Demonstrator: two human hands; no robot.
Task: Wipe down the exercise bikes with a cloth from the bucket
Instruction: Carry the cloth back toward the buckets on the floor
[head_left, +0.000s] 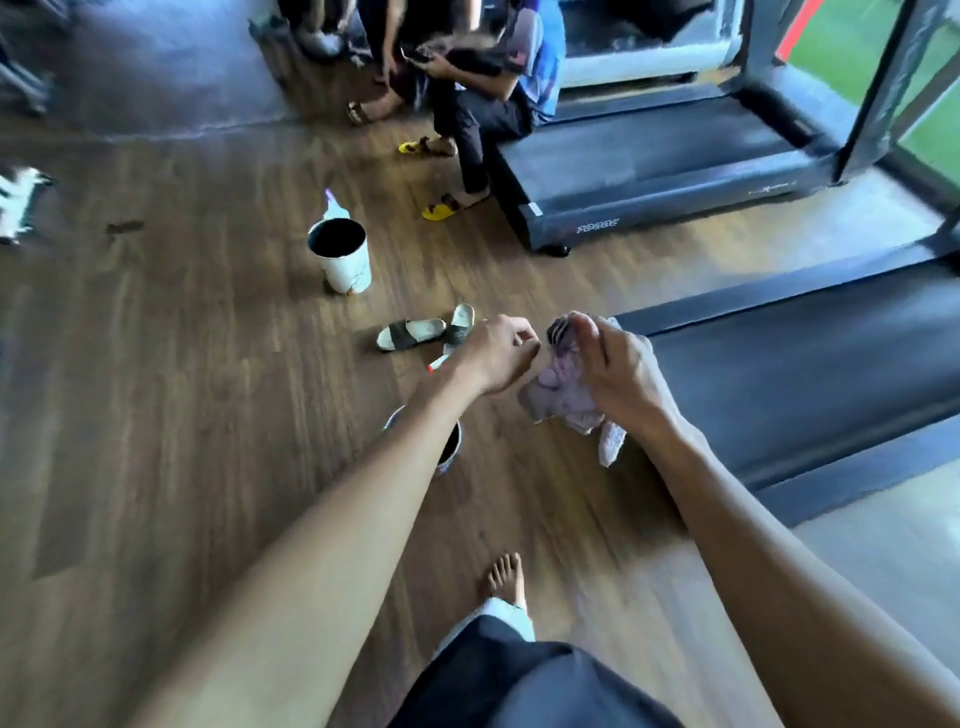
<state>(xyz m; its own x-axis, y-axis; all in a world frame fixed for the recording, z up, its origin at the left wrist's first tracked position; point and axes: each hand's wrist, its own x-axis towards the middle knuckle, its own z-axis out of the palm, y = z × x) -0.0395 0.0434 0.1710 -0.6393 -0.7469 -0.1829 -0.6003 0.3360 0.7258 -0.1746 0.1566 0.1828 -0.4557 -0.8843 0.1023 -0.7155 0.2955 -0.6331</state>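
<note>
1. Right hand (618, 374) has its grip curled round a bunched pale purple cloth (558, 389), held above the wood floor (182, 415).
2. Left hand (498, 358) fingers curled at the cloth's edge (too blurry to call).
3. Small bucket (449, 449) sits below the left forearm.

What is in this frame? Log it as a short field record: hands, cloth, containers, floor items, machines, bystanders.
right hand: grips the bunched cloth
left hand: fingers curled at the cloth's edge; contact unclear from blur
cloth: pale purple, crumpled, one end hanging down
bucket: metal, on the floor, mostly hidden under the left forearm
white bin: upright, dark inside, on the wooden floor
sandals: loose pair beside the hands
treadmills: two, at right
seated person: on the far treadmill's end, yellow slippers
</note>
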